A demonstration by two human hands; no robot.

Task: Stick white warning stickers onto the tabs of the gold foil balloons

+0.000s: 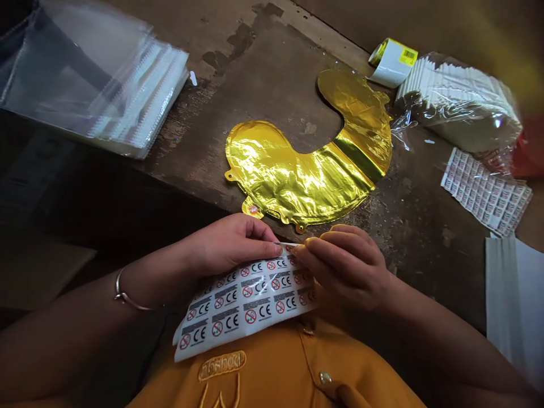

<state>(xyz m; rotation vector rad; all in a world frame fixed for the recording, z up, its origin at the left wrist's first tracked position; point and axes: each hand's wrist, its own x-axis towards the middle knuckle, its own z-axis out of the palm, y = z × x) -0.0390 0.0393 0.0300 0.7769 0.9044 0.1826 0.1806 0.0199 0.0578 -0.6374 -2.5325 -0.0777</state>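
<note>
A white sheet of CE warning stickers [255, 294] hangs tilted in front of my chest. My left hand [238, 243] grips its top edge between thumb and bent fingers. At the sheet's upper right corner, my right hand [348, 263] pinches the edge with thumb and forefinger. Whether a single sticker is lifted there is too small to tell. Just beyond both hands, a flat gold foil balloon [293, 175] with a curved shape lies on the table, its small tabs toward me. One tab carries a small reddish mark [254, 209].
Clear plastic bags [140, 113] are stacked at the left table edge. On the right lie a bag of white sticks or straws [459, 102], a curled label roll [393, 62], another sticker sheet [487, 192] and white sheets [514, 300]. The worn brown table [263, 73] spans behind.
</note>
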